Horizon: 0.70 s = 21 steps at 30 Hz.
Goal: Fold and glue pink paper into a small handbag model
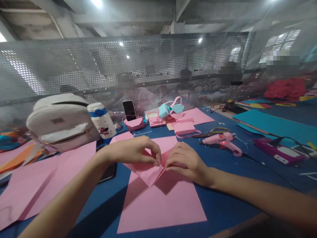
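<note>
A folded piece of pink paper (150, 173) is held up between my two hands, over the middle of the table. My left hand (138, 150) pinches its upper edge with thumb and fingertips. On the other side, my right hand (187, 162) grips the paper's right edge, fingers curled round it. Beneath lies a flat pink sheet (160, 211) with the folded piece's shadow on it. Part of the folded piece is hidden behind my fingers.
A pink glue gun (221, 140) lies right, near scissors (218, 131) and a purple power strip (279, 152). Small pink paper bags (184, 127), a phone (129, 110), a bottle (102, 122) and a white backpack (61, 120) stand behind. Pink sheets (56, 175) lie left, blue sheets (274, 124) right.
</note>
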Each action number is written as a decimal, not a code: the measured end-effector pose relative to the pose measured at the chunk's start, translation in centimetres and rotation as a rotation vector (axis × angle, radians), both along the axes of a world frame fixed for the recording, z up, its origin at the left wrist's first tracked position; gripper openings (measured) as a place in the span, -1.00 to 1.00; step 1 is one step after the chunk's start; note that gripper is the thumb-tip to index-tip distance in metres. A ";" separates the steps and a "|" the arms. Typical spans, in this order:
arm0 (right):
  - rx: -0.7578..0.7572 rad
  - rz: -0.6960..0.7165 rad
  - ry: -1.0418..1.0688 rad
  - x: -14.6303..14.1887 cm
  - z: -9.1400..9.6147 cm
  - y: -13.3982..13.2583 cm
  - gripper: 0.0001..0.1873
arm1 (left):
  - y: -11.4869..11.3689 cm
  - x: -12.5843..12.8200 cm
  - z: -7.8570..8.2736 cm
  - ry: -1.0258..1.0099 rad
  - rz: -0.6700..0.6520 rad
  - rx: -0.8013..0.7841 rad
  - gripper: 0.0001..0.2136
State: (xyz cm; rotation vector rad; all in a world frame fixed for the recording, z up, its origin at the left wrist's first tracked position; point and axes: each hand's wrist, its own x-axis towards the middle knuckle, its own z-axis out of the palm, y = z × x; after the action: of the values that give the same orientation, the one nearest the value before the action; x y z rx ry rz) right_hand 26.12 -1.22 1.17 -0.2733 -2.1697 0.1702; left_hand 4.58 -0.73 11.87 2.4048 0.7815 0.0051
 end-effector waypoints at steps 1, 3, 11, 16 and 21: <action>-0.009 0.000 0.009 0.0 0.0 0.0 -0.83 | 0.0 0.0 0.0 -0.002 0.001 -0.004 -0.89; -0.021 0.007 0.031 0.0 -0.1 0.0 -0.83 | 0.0 0.1 0.0 -0.005 0.000 -0.004 -0.89; -0.036 0.000 0.041 0.1 0.1 -0.1 -0.79 | 0.0 0.4 -0.1 -0.001 -0.002 0.008 -0.88; -0.037 0.009 0.042 0.1 0.0 -0.1 -0.82 | -0.1 0.5 -0.1 -0.001 0.000 0.010 -0.88; -0.029 -0.001 0.032 0.1 0.1 -0.1 -0.80 | -0.1 0.5 -0.2 -0.010 0.002 -0.001 -0.87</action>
State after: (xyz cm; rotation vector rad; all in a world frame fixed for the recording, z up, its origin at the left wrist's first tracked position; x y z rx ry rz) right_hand 26.20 -1.29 1.28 -0.2863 -2.1367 0.2047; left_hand 5.06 -0.86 11.65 2.4018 0.7789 0.0174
